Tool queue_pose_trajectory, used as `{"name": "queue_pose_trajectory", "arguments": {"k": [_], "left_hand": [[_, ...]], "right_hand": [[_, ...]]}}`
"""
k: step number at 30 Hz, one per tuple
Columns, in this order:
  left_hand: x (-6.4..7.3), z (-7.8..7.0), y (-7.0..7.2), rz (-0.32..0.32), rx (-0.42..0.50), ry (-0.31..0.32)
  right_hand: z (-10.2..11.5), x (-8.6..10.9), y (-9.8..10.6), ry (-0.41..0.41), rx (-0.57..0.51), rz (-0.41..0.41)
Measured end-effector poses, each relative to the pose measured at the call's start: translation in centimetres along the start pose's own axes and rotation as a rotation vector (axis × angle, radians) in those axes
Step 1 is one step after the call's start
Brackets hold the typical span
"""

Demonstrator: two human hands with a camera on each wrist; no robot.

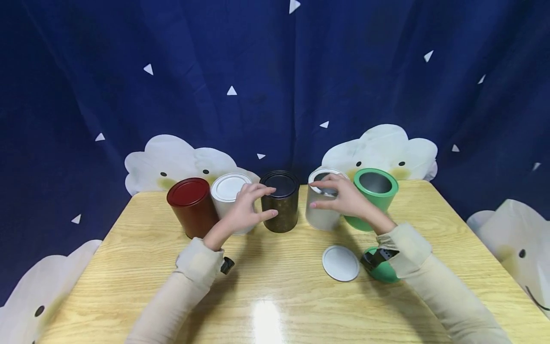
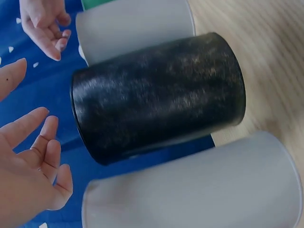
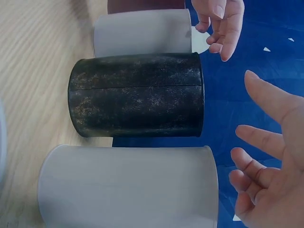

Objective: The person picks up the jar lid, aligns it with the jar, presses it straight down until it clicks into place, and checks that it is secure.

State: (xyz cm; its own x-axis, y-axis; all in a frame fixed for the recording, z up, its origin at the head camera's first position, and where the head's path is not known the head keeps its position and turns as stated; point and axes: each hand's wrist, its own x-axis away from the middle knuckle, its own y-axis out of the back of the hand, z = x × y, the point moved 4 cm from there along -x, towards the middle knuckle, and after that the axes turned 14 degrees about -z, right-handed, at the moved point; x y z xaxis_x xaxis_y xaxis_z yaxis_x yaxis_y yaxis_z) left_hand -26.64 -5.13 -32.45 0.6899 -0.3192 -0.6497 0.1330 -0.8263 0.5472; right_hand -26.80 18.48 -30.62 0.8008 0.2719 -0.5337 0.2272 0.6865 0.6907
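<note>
A black can (image 1: 284, 215) with its lid on stands at the middle of the row, between my two hands. My left hand (image 1: 249, 206) hovers at its left, thumb and fingers spread apart and holding nothing. Over the rim of the lidless white can (image 1: 320, 217), to the right, my right hand (image 1: 339, 195) is held with spread fingers, also empty. Both wrist views show the fingers beyond the top ends of the cans, with gaps between fingertips and the black can (image 2: 156, 95). A lidded white can (image 1: 225, 188) is partly hidden behind my left hand.
At the row's left end is a dark red can (image 1: 195, 220) with a lid; at its right end, a lidless green can (image 1: 388, 200). A white lid (image 1: 341, 263) and a green lid (image 1: 386, 273) lie on the wooden table (image 1: 142, 267). Behind hangs a blue curtain (image 1: 258, 57).
</note>
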Motion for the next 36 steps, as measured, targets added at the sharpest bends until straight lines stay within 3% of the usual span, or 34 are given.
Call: {"name": "queue_pose_trajectory", "arguments": {"k": [14,21,26,36], "left_hand": [[1.9,-1.4,-1.0,0.008,0.018,-0.045],[2.7,-2.0,-2.4,0.057,0.065,-0.026],[3.0,-2.6,-3.6,0.105,0.079,-0.05],[3.8,-3.0,-5.5,0.225,0.075,-0.018]], "right_hand": [[0.5,2.8,1.4,0.03,-0.002,0.003],[-0.4,4.2,2.2,0.084,0.027,-0.037],[-1.2,5.6,2.7,0.053,0.031,-0.019],[-3.0,8.0,3.3,0.013,0.04,0.017]]}}
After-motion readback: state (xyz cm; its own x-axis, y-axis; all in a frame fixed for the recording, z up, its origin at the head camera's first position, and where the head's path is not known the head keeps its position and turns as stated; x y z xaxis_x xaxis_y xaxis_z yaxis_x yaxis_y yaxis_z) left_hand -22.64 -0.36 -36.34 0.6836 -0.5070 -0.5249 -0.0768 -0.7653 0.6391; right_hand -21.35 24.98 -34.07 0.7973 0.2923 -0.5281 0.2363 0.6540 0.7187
